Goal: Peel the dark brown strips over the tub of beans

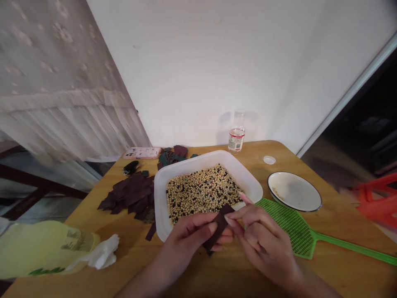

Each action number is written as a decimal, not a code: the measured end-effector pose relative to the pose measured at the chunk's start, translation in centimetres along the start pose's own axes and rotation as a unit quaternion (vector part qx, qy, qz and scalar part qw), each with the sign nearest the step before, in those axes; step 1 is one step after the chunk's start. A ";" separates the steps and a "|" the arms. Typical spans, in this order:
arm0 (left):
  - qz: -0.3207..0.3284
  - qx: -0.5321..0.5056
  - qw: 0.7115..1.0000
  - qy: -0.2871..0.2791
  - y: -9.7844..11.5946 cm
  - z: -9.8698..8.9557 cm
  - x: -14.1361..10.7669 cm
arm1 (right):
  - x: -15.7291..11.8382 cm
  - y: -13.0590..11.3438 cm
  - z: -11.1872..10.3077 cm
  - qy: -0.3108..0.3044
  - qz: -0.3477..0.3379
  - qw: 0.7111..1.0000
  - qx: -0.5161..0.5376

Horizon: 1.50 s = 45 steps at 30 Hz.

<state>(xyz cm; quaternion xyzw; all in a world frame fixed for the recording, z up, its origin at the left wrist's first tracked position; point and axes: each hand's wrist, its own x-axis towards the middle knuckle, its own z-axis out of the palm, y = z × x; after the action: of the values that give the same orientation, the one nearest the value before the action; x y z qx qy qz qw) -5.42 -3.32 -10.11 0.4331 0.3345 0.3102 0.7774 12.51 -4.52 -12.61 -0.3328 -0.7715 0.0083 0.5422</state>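
Note:
A dark brown flat strip (219, 227), perhaps fabric or thin leather, slants between my two hands over the near edge of a white plastic tub. My left hand (192, 234) grips it between thumb and fingers from the left. At its upper right edge, my right hand (263, 234) pinches the same strip with thumb and fingertips. The tub (160, 194) holds a layer of small round beads or seeds (200, 188), mostly cream with black and a few coloured ones. Left of the tub lies a heap of similar brown pieces (132, 192).
Dark green and maroon scraps (172, 156), a phone (142, 153) and a black object (130, 167) lie behind the heap. To the right are a green fly swatter (288, 227), a white dish (294, 190) and a lid (269, 159). A clear bottle (236, 138) stands by the wall; a yellowish package (46, 248) sits front left.

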 end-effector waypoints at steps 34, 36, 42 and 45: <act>0.026 0.073 0.997 0.002 -0.3 0.1 0.1 | 0.3 -0.7 0.5 0.020 0.032 0.997 0.063; 0.026 0.082 0.996 -0.010 -0.4 0.1 0.2 | 0.2 -0.7 0.6 0.013 0.029 0.997 0.070; 0.037 0.075 0.996 -0.012 -0.6 0.0 0.3 | 0.1 -0.7 0.8 0.029 0.025 0.996 0.077; 0.039 0.084 0.995 -0.033 -0.5 0.1 0.3 | 0.3 -0.8 0.7 0.017 0.020 0.997 0.078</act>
<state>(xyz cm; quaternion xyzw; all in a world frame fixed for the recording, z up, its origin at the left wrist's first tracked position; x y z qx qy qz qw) -5.07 -3.37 -10.60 0.5193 0.3164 0.2968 0.7363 11.43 -4.73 -12.37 -0.3048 -0.7527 0.0734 0.5789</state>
